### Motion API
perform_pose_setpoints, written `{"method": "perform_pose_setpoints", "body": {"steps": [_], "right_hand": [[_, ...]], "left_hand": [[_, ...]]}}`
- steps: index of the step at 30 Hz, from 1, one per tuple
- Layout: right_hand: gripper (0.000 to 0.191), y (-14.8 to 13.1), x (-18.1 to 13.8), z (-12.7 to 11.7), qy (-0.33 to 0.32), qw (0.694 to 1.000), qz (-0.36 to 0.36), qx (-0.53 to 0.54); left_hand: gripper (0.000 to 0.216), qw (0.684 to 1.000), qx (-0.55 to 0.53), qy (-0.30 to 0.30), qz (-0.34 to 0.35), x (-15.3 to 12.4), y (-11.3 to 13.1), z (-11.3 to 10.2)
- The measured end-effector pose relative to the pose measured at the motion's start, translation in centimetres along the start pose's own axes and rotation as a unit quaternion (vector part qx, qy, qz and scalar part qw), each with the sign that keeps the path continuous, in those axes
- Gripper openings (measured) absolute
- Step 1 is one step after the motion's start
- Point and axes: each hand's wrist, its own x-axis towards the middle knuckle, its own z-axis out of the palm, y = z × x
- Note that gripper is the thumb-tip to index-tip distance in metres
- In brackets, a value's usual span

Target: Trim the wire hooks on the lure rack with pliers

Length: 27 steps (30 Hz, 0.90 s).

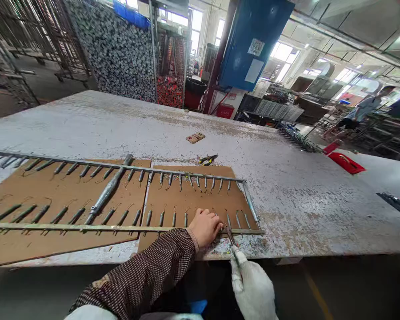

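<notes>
A metal frame [120, 228] lies on brown cardboard, its two long rails carrying rows of small grey cylinders with thin wire hooks. Over the near rail, close to its right end, is my left hand [205, 227], bare, with curled fingers; whatever is between the fingertips is hidden. My right hand [253, 284], in a white glove, is closed around a slim dark metal tool [231, 238] whose exact kind I cannot make out. That tool's tip reaches the near rail just right of my left fingertips. A thick grey bar [108, 191] crosses between the rails.
Yellow-and-black pliers [208, 160] and a small card-like piece [195, 138] lie on the worn white table [303, 209] beyond the frame. A red tray [346, 163] is at the right. Racks of stacked grey parts [116, 58] and a blue cabinet [250, 44] stand behind.
</notes>
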Motion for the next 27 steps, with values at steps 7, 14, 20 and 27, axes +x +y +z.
{"method": "perform_pose_setpoints", "body": {"steps": [7, 14, 20, 27], "right_hand": [[0.033, -0.2, -1.0, -0.5, 0.091, 0.992, 0.008, 0.090], [0.040, 0.0, -1.7, 0.0, 0.076, 0.990, 0.075, 0.093], [0.039, 0.1, -1.8, -0.6, 0.045, 0.994, 0.036, 0.096], [0.038, 0.0, -2.2, -0.4, 0.050, 0.991, 0.061, 0.109]], "left_hand": [[0.032, 1.000, 0.011, 0.024, 0.017, 0.0, 0.0, 0.5], [0.032, 0.999, 0.024, 0.030, 0.023, -0.1, 0.0, 0.9], [0.032, 0.999, 0.031, 0.029, 0.020, 0.1, -0.1, 1.2], [0.033, 0.999, 0.035, 0.024, 0.013, 0.1, 0.1, 0.8]]}}
